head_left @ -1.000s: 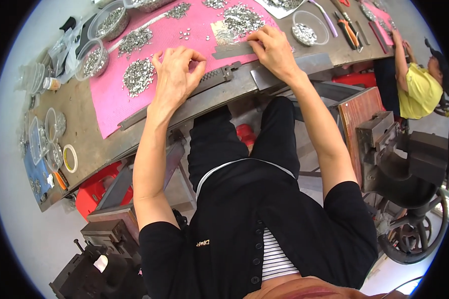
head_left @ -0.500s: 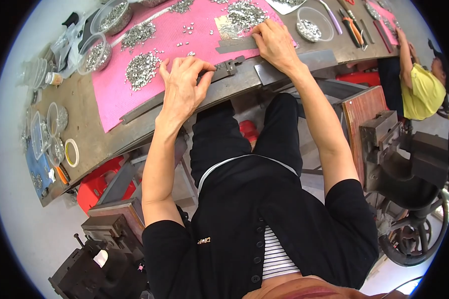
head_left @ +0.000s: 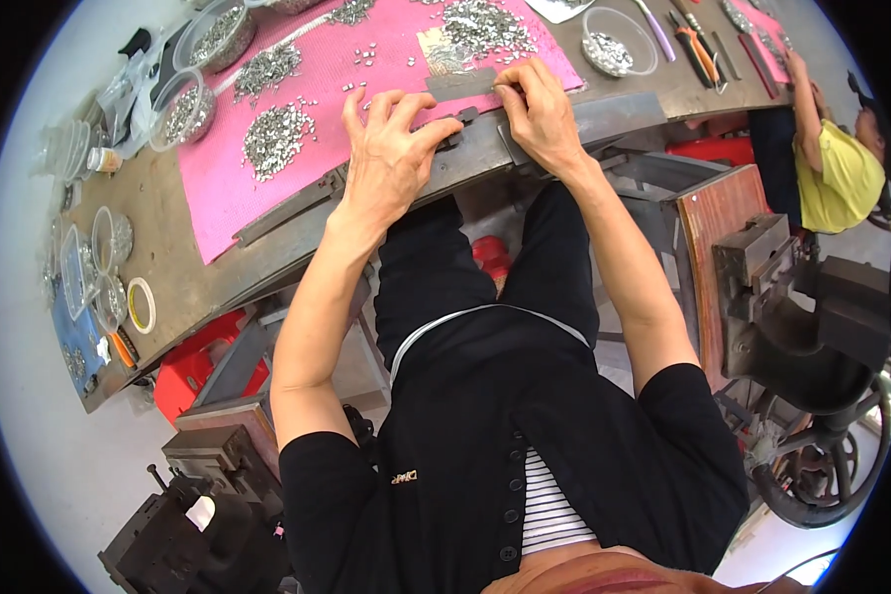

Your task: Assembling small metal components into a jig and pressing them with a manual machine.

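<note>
both hands press a flat grey metal strip (head_left: pixel 462 83) at the counter (head_left: pixel 218 282) edge, left hand (head_left: pixel 391 158) splayed open, right hand (head_left: pixel 540 114) pinching it, heaps of small silver parts (head_left: pixel 277 139) unsorted.

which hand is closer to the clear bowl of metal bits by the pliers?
Right. The right hand lies just left of the clear bowl; the left hand sits farther left.

Pale floor (head_left: pixel 40 475); long metal workbench (head_left: pixel 178 287); dark press machines (head_left: pixel 812 327) at right and lower left; even daylight.
</note>
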Motion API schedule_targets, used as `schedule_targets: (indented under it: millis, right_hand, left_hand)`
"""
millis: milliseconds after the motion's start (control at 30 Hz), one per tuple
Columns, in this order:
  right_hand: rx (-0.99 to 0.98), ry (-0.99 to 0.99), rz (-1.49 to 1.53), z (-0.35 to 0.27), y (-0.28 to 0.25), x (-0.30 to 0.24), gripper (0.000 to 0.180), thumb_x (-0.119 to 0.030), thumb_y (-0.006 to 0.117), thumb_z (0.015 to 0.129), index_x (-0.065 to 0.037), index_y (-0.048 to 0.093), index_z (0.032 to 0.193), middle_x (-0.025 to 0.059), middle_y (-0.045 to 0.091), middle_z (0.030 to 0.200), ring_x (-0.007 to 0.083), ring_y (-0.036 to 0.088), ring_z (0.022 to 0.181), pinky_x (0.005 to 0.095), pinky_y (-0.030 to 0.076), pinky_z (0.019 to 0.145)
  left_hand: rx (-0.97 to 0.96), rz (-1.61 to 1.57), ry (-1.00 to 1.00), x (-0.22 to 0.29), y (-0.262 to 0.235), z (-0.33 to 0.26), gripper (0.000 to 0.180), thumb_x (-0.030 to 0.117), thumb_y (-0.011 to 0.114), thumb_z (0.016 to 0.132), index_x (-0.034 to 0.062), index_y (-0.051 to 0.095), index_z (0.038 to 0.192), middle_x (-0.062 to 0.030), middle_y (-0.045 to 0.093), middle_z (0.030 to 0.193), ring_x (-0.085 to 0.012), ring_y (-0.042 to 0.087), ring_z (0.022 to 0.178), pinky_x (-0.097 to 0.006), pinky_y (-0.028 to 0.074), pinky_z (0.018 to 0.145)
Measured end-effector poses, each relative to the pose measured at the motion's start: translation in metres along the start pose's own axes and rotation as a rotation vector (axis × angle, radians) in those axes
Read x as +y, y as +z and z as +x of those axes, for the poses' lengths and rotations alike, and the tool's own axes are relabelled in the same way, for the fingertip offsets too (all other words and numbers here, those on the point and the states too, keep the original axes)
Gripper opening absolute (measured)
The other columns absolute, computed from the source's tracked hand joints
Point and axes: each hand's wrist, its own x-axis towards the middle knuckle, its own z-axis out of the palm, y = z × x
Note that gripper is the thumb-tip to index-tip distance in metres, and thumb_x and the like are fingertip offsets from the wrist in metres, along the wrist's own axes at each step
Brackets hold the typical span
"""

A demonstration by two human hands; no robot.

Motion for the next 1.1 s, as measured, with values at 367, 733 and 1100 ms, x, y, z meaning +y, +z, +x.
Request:
schedule_targets:
  millis: [367,733,1100]
  right_hand:
    - [-0.018,0.017,-0.017,-0.001,0.001,0.002,0.009,-0.002,0.066,0.088,-0.001,0.062,0.096,0.0116,0.062,0.093,0.0299,0.062,0.085,0.0377,0.048,0.079]
    - [-0.059,-0.005,0.035,0.002,-0.002,-0.010,0.009,-0.001,0.065,0.088,-0.001,0.061,0.096,0.0119,0.062,0.095,0.0306,0.061,0.088,0.0378,0.047,0.080]
    - [-0.289,-0.262,0.081,0.013,0.022,-0.048,0.013,-0.004,0.066,0.086,-0.004,0.057,0.096,0.0095,0.058,0.100,0.0279,0.058,0.095,0.0382,0.042,0.082]
  left_hand:
    - [-0.168,0.084,0.170,-0.004,-0.002,0.017,0.011,0.012,0.068,0.087,0.0136,0.065,0.098,-0.0004,0.064,0.110,-0.0265,0.054,0.119,-0.059,0.028,0.110]
    - [-0.045,0.087,0.041,-0.045,-0.009,0.013,0.018,0.006,0.065,0.084,0.0133,0.065,0.101,-0.0039,0.062,0.104,-0.0259,0.056,0.112,-0.061,0.029,0.107]
    - [-0.029,-0.062,-0.198,-0.061,-0.022,0.000,0.009,0.016,0.072,0.086,0.0174,0.075,0.095,-0.0028,0.061,0.099,-0.0241,0.055,0.101,-0.049,0.031,0.102]
